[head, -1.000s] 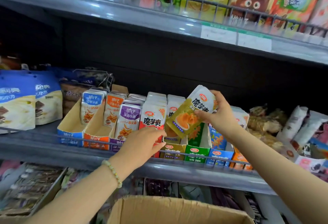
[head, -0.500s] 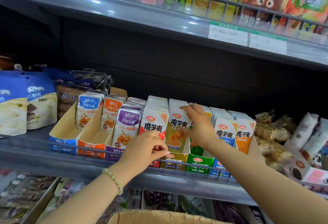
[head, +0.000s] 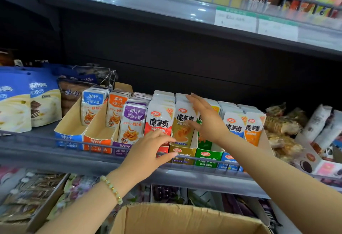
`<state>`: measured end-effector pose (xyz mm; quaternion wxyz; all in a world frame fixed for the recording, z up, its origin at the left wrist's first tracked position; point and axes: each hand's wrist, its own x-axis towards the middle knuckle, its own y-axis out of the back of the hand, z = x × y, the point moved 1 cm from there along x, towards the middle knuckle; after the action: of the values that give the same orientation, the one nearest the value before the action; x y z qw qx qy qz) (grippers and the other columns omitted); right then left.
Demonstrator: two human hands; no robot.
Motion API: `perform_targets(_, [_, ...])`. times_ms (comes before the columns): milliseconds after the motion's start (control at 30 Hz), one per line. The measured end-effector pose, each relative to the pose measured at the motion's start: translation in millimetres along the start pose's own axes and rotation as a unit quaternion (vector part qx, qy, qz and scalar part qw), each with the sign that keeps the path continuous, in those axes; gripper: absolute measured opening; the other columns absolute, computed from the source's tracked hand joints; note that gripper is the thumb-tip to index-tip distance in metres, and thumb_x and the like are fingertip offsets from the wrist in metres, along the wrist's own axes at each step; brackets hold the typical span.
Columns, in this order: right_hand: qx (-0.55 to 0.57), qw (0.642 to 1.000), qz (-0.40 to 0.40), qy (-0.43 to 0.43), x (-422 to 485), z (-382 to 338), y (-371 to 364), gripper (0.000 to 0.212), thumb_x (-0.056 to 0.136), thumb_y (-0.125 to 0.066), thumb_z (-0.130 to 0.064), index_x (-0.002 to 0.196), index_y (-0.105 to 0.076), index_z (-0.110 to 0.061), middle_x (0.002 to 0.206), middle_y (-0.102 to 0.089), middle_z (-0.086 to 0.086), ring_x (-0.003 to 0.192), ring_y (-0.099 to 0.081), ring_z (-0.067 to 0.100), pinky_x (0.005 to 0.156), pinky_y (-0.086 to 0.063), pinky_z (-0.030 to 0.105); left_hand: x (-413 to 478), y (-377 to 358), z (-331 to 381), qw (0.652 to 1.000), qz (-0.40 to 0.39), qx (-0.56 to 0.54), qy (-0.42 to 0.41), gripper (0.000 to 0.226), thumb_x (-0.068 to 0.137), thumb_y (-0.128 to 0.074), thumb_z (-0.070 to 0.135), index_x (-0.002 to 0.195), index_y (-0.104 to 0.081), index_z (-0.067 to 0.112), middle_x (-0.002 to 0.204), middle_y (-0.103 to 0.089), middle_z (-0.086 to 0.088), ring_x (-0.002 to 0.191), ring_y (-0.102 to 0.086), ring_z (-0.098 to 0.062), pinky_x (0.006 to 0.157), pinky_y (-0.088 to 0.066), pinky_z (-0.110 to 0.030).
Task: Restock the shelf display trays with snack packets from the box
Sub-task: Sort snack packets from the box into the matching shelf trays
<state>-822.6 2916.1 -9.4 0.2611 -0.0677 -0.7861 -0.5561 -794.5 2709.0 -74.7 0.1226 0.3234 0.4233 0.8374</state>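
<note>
A row of cardboard display trays stands on the middle shelf, full of upright snack packets. The gold tray [head: 180,152] holds gold packets [head: 182,133]. My right hand [head: 205,120] lies against this stack, straight fingers over the packet tops and thumb on the front packet's face. My left hand [head: 149,152] reaches in lower, its relaxed fingers touching the front of the red tray [head: 163,150] and the gold tray's edge. Neither hand holds a packet. The open brown cardboard box [head: 185,219] sits below at the bottom edge; its inside is hidden.
Left of the red tray are purple [head: 122,147], orange [head: 97,144] and blue trays [head: 68,139], the last two partly filled. Green [head: 208,155], blue and orange trays stand to the right. A wire rail [head: 203,160] runs along the shelf front. Blue bags [head: 27,100] sit far left, and an upper shelf [head: 166,5] overhangs.
My right hand carried a gold packet down into the gold tray and let it go; it now lies flat against the stack. My left hand stayed at the tray fronts.
</note>
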Motion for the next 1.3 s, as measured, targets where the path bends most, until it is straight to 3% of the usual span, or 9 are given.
perform_targets(100, [0.053,0.998,0.014,-0.004,-23,-8,11,0.069,0.09,-0.063,-0.034,0.15,-0.027,-0.031,0.157,-0.025,-0.008,0.143,-0.026,0.011,0.114,-0.034,0.034,-28,9,7,1.0,-0.005,-0.028,0.013,0.051,0.086,-0.046,0.058,0.134,-0.043,0.042,0.13,-0.04,0.027,0.121,-0.036,0.007,0.103,-0.033,-0.02])
perform_targets(233, [0.17,0.985,-0.021,-0.022,-78,-25,15,0.058,0.091,-0.059,-0.035,0.144,-0.036,-0.034,0.148,-0.036,-0.019,0.134,-0.029,-0.008,0.1,-0.028,0.0,-88,12,2,0.995,-0.001,-0.084,0.06,0.048,0.08,-0.039,0.068,0.126,-0.035,0.055,0.123,-0.029,0.046,0.117,-0.026,0.026,0.096,-0.025,-0.007])
perform_targets(400, [0.314,0.938,-0.116,-0.089,-165,-36,-32,0.035,0.089,-0.065,-0.022,0.122,-0.058,-0.029,0.126,-0.059,-0.016,0.114,-0.054,-0.007,0.095,-0.042,0.01,-165,0,-21,0.979,-0.031,-0.107,0.168,0.054,0.077,-0.043,0.067,0.127,-0.033,0.049,0.135,-0.036,0.027,0.124,-0.037,0.007,0.106,-0.034,-0.023])
perform_targets(500, [0.307,0.909,-0.248,-0.136,-213,-37,-86,0.028,0.088,-0.067,-0.025,0.114,-0.06,-0.029,0.116,-0.063,-0.013,0.101,-0.06,-0.006,0.088,-0.045,0.011,-195,-13,-26,0.96,-0.056,-0.135,0.239,0.068,0.073,-0.047,0.066,0.135,-0.032,0.042,0.141,-0.037,0.018,0.128,-0.041,-0.004,0.107,-0.037,-0.031])
perform_targets(667, [0.238,0.83,-0.436,-0.253,-260,-39,-170,0.062,0.088,-0.065,-0.042,0.139,-0.042,-0.016,0.137,-0.049,0.0,0.126,-0.05,0.017,0.1,-0.041,0.025,-211,-29,-16,0.941,-0.082,-0.178,0.275,0.081,0.073,-0.052,0.064,0.144,-0.025,0.037,0.151,-0.028,0.016,0.137,-0.029,-0.003,0.111,-0.031,-0.033])
perform_targets(800, [0.195,0.816,-0.455,-0.298,-274,-46,-212,0.063,0.084,-0.072,-0.037,0.135,-0.045,-0.013,0.128,-0.054,0.003,0.118,-0.052,0.018,0.089,-0.041,0.022,-212,-30,-15,0.935,-0.079,-0.185,0.293,0.081,0.08,-0.059,0.054,0.148,-0.018,0.036,0.155,-0.021,0.015,0.14,-0.024,-0.007,0.11,-0.029,-0.034])
perform_targets(967, [0.243,0.795,-0.454,-0.321,-286,-36,-227,0.023,0.081,-0.077,-0.018,0.089,-0.055,-0.017,0.097,-0.061,0.0,0.082,-0.058,0.01,0.074,-0.051,0.025,-210,-31,-14,0.936,-0.085,-0.174,0.293,0.081,0.082,-0.061,0.052,0.148,-0.017,0.037,0.155,-0.022,0.015,0.14,-0.026,-0.009,0.111,-0.03,-0.036])
perform_targets(1133, [0.275,0.737,-0.545,-0.29,-293,-38,-190,0.044,0.086,-0.064,-0.049,0.119,-0.051,-0.022,0.118,-0.056,-0.009,0.109,-0.054,0.011,0.094,-0.044,0.024,-207,-33,-11,0.943,-0.084,-0.142,0.29,0.081,0.085,-0.061,0.048,0.15,-0.015,0.033,0.157,-0.019,0.012,0.141,-0.025,-0.009,0.109,-0.028,-0.032])
perform_targets(1300, [0.204,0.713,-0.646,-0.178,-316,-43,-174,0.067,0.072,-0.076,-0.054,0.129,-0.051,-0.026,0.133,-0.05,-0.013,0.126,-0.043,0.01,0.108,-0.033,0.028,-208,-34,-10,0.944,-0.082,-0.13,0.292,0.082,0.084,-0.061,0.049,0.15,-0.015,0.031,0.157,-0.019,0.011,0.141,-0.024,-0.01,0.108,-0.028,-0.032])
